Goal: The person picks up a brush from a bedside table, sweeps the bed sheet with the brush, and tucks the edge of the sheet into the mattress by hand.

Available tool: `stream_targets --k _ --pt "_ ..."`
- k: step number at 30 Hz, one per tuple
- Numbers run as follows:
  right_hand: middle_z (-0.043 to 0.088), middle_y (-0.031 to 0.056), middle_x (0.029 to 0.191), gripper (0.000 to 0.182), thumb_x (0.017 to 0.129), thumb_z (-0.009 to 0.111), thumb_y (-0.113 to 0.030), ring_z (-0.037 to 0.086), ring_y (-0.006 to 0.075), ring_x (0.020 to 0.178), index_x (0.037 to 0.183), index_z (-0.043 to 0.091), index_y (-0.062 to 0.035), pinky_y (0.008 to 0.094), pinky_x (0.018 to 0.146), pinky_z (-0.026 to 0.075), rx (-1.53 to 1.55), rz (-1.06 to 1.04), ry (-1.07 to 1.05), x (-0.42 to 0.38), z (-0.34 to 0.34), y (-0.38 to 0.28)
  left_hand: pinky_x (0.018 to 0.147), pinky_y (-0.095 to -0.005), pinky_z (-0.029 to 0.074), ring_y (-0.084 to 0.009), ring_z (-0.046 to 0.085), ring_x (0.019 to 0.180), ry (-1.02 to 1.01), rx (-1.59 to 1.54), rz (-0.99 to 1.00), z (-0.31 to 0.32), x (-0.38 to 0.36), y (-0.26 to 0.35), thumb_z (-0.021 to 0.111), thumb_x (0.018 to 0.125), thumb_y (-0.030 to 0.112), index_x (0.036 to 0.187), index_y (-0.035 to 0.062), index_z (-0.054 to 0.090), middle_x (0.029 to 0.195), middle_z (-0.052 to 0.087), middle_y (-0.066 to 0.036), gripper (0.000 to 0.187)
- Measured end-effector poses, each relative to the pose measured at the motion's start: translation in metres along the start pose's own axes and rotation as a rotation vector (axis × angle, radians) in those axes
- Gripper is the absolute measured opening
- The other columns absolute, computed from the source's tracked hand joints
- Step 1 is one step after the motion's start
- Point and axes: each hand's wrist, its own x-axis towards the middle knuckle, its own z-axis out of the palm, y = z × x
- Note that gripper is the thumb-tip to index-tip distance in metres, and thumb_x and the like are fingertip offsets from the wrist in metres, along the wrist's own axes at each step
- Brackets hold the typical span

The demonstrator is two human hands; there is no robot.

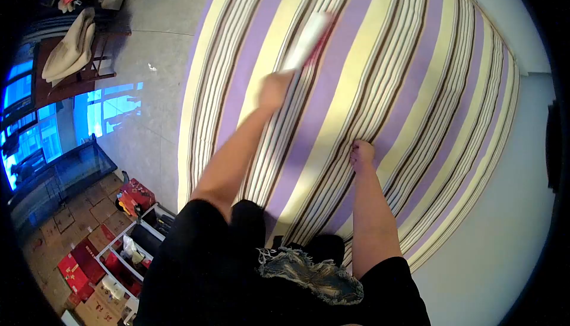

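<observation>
A striped sheet (356,88) in purple, yellow, brown and white covers the bed in front of me. My left hand (274,90), blurred by motion, is closed round one end of a brush (310,40). The brush has a whitish body and a red edge, and it points up and away over the left part of the sheet. Near the middle of the bed my right hand (361,152) rests on the sheet with its fingers curled in. Whether it pinches any cloth is too small to tell.
A wall (493,225) runs along the right side. Beige cloth (72,50) hangs over a wooden chair at the upper left. A white rack (122,255), red boxes (76,271) and a glass-topped table (59,174) stand at the left.
</observation>
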Motion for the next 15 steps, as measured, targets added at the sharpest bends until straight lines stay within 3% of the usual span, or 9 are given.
stream_targets --k 1,2,3,5,6,11,12,14,15 --pt "0.034 -0.0003 0.046 0.017 0.073 0.056 -0.009 0.030 0.0141 0.032 0.059 0.045 -0.0100 0.0311 0.032 0.018 -0.004 -0.003 -0.008 -0.003 0.004 -0.002 0.079 -0.0449 0.049 -0.0360 0.064 0.089 0.062 0.278 0.011 -0.016 -0.010 -0.078 0.043 0.093 0.033 0.117 0.0132 0.062 0.096 0.065 -0.022 0.036" --pt "0.033 -0.0003 0.046 0.018 0.073 0.056 -0.009 0.029 0.0141 0.032 0.059 0.045 -0.0099 0.0311 0.032 0.018 0.005 -0.007 0.006 -0.013 0.009 -0.005 0.080 -0.0447 0.049 -0.0351 0.064 0.092 -0.084 0.290 -0.426 -0.080 -0.033 -0.065 0.042 0.094 0.035 0.116 0.0125 0.063 0.098 0.065 -0.021 0.037" --pt "0.033 -0.0003 0.046 0.018 0.073 0.056 -0.009 0.029 0.0140 0.032 0.059 0.045 -0.0099 0.0311 0.032 0.018 0.015 -0.007 0.023 -0.018 0.011 -0.005 0.079 -0.0453 0.048 -0.0364 0.063 0.091 0.299 0.209 -0.194 -0.096 -0.065 -0.132 0.041 0.095 0.038 0.111 0.0116 0.065 0.096 0.066 -0.019 0.039" --pt "0.032 -0.0004 0.045 0.018 0.072 0.056 -0.009 0.029 0.0141 0.032 0.058 0.044 -0.0100 0.0311 0.032 0.018 0.014 -0.030 0.032 -0.016 0.012 -0.002 0.070 -0.0491 0.046 -0.0399 0.062 0.081 0.369 0.186 -0.563 -0.138 -0.097 -0.252 0.042 0.097 0.041 0.091 -0.0048 0.064 0.085 0.064 -0.027 0.051" --pt "0.031 -0.0003 0.045 0.018 0.072 0.055 -0.009 0.028 0.0142 0.031 0.058 0.044 -0.0104 0.0310 0.032 0.018 0.020 -0.013 0.036 -0.014 0.012 -0.003 0.066 -0.0490 0.046 -0.0402 0.062 0.076 0.459 0.242 -0.644 -0.161 -0.115 -0.265 0.041 0.097 0.042 0.087 -0.0073 0.063 0.081 0.063 -0.028 0.055" --pt "0.031 -0.0003 0.045 0.020 0.071 0.054 -0.007 0.028 0.0143 0.031 0.056 0.042 -0.0117 0.0312 0.032 0.018 -0.011 -0.028 0.048 -0.018 0.013 -0.004 0.055 -0.0455 0.042 -0.0329 0.057 0.060 0.708 0.157 -0.816 -0.136 -0.146 -0.218 0.040 0.099 0.036 0.079 -0.0068 0.061 0.070 0.062 -0.023 0.051" --pt "0.030 -0.0004 0.045 0.020 0.072 0.053 -0.007 0.028 0.0143 0.032 0.056 0.041 -0.0122 0.0314 0.032 0.018 -0.002 -0.017 0.043 -0.020 0.013 -0.007 0.055 -0.0436 0.041 -0.0298 0.055 0.061 0.638 0.088 -0.358 -0.080 -0.163 -0.237 0.041 0.098 0.029 0.079 -0.0051 0.060 0.073 0.062 -0.023 0.043" --pt "0.030 -0.0011 0.045 0.022 0.072 0.052 -0.006 0.027 0.0139 0.032 0.055 0.039 -0.0133 0.0319 0.032 0.018 -0.046 -0.062 0.064 -0.018 0.013 -0.006 0.064 -0.0490 0.046 -0.0407 0.061 0.074 0.329 -0.049 -0.397 -0.034 -0.158 -0.104 0.044 0.096 0.032 0.081 -0.0043 0.059 0.079 0.061 -0.027 0.042" --pt "0.030 -0.0011 0.045 0.022 0.072 0.052 -0.006 0.027 0.0139 0.032 0.055 0.039 -0.0133 0.0319 0.032 0.018 -0.045 -0.064 0.060 -0.018 0.010 -0.006 0.070 -0.0507 0.047 -0.0440 0.061 0.079 -0.009 0.080 -0.389 -0.005 -0.153 -0.069 0.044 0.095 0.041 0.087 -0.0010 0.059 0.078 0.062 -0.026 0.045"
